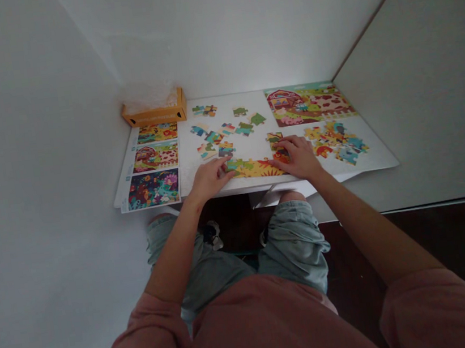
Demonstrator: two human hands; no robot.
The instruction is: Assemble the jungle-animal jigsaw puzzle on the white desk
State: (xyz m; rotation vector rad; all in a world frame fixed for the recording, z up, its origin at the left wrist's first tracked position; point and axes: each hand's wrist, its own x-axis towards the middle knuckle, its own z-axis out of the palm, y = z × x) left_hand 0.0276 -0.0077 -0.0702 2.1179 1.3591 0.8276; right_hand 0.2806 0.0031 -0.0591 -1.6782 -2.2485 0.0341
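On the white table lies a partly joined jigsaw puzzle with a yellow and orange pattern, close to the front edge. My left hand reaches in from the left, its fingertips on a green puzzle piece at the joined section's left end. My right hand rests at the other end, with fingers over red and yellow pieces. Whether either hand grips a piece is hidden by the fingers. Loose multicoloured pieces lie scattered behind my left hand, and another heap lies to the right of my right hand.
Printed picture sheets line the table's left side, and a farm picture sheet lies at the back right. An orange cardboard box stands at the back left. White walls flank the table; my knees are below its front edge.
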